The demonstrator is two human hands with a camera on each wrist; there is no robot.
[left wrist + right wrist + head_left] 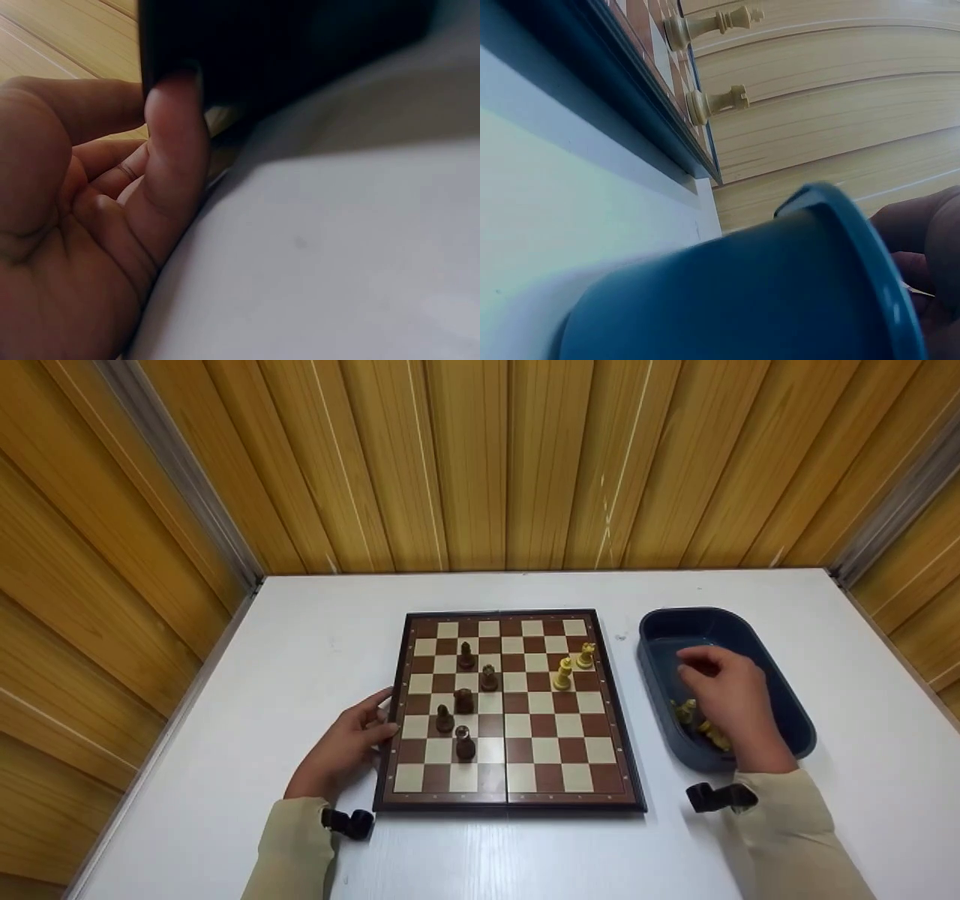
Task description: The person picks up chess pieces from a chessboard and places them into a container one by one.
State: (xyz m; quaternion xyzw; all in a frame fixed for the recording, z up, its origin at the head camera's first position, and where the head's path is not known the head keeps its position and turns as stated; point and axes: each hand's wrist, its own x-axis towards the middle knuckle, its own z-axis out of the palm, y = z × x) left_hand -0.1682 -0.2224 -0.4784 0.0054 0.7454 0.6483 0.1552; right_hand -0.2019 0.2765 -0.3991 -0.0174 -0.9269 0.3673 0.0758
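Note:
A chessboard (pixel 517 806) with dark edges lies on the white table. My left hand (pixel 351 739) holds its left edge, thumb at the rim; in the left wrist view the thumb (pixel 176 139) touches the dark edge and the index finger passes behind it. Over the blue bin (pixel 776 682) hovers my right hand (pixel 727 697), thumb and index bent towards each other with no piece visible between them. Its lower fingers are hidden. Light chess pieces (pixel 684 711) lie in the bin's near left corner, below that hand.
Several dark pieces, among them a dark rook (pixel 465 744), stand on the board's left half. On the right half stand a light king (pixel 563 673) and a light rook (pixel 585 655). Wood-look panels (pixel 465 465) enclose the table's back and sides.

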